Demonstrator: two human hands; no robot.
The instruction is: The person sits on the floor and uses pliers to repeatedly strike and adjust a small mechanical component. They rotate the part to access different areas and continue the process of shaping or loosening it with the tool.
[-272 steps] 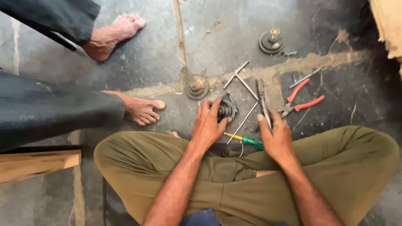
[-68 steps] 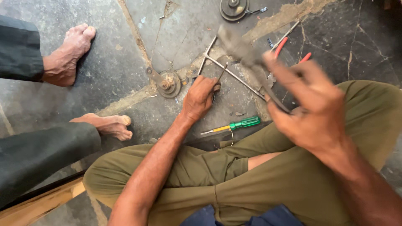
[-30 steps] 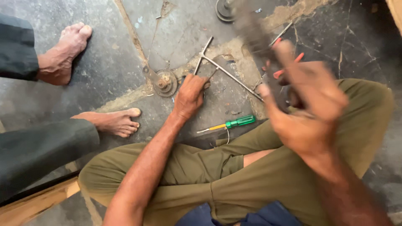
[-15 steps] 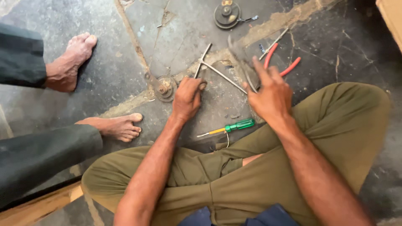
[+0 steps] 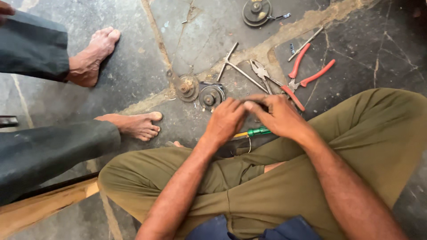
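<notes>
We sit cross-legged on the cracked stone floor (image 5: 133, 66), and our left hand (image 5: 226, 121) and right hand (image 5: 279, 116) meet just above it, fingertips pinched together over something small and dark; what it is we cannot tell, since the fingers cover it, so we say only that both hands are closed in a pinch around a small part held between them, just in front of our shins; we judge it light, hard and probably greasy, the kind of piece that slips, so it wants a firm pinch at its edges rather than its faces. Beneath the hands lies a green-handled screwdriver (image 5: 257, 131), its yellow shaft running under the left hand; just beyond our left fingers sits a round pulley-like metal disc (image 5: 211, 96), touching or nearly touching a second, rustier disc (image 5: 187, 87); these look heavy and stiff, best lifted by the rim. A T-shaped metal wrench (image 5: 238, 70) and red-handled pliers (image 5: 307, 76) lie near the right hand; a third disc (image 5: 257, 12) rests well apart; another person's bare feet (image 5: 133, 125) stand to the left.
</notes>
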